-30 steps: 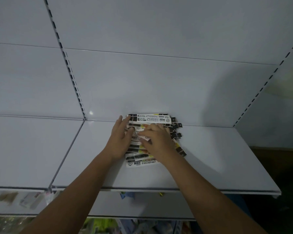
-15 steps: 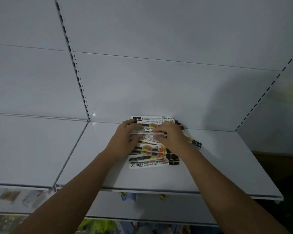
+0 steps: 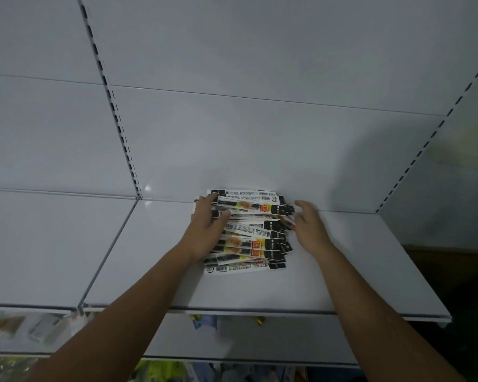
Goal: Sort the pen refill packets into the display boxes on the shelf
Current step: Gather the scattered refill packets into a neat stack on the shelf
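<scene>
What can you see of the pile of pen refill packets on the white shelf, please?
The loose pile of long, narrow pen refill packets lies flat on the white metal shelf, reaching its back panel. They look like glossy printed sleeves: white strips with barcodes, black ends, yellow and orange patches. They run left to right, overlapping unevenly. The left hand rests on their left ends; the right hand hovers at their right ends, contact unclear.
</scene>
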`<state>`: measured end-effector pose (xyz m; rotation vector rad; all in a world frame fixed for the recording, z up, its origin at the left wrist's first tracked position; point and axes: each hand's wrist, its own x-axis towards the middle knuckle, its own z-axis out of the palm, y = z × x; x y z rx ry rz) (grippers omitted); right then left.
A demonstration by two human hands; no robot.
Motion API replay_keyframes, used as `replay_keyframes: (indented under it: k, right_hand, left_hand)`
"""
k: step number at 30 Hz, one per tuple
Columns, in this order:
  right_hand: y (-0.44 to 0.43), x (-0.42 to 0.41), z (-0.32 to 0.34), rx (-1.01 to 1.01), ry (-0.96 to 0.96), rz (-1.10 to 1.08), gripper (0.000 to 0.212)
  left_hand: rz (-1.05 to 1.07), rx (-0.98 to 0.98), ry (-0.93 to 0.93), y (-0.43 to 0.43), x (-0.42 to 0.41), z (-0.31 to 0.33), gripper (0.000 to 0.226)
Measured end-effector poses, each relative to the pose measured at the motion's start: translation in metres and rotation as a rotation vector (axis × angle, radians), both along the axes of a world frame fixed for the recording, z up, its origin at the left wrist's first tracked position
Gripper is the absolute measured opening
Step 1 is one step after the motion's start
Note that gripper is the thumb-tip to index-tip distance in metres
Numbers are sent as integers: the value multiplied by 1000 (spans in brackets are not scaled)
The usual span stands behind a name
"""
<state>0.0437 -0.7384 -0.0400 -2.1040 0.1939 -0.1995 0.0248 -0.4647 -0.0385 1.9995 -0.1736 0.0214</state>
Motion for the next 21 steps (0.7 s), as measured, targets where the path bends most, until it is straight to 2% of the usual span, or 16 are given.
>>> replay_keyframes:
  k: [4,6,7,10,15,17,21]
  right_hand:
    - [29,7,10,392,-139,-161,27]
    - [37,7,14,528,-188,-235,23]
    - [37,5,17,528,-213,-275,20]
    - [10,-2,11,168,-256,-252,16]
    - [-34,-12,-21,-421,-45,16,22]
    - [-31,-14,-25,-429,-94,13,20]
    - [-9,-7,-14,-146,-113,-82,24]
  left_hand:
    - [11,77,-8,-4,7,-8,82]
    - [4,71,-28,-5,7,-7,73]
    - [18,47,-35,-5,5,-5,66]
    - [74,30,-69,4,5,-6,62]
    - [49,401,-289,15,14,-5,67]
    - [16,488,-259,6,18,3,67]
    - [56,391,-41,-10,22,0,66]
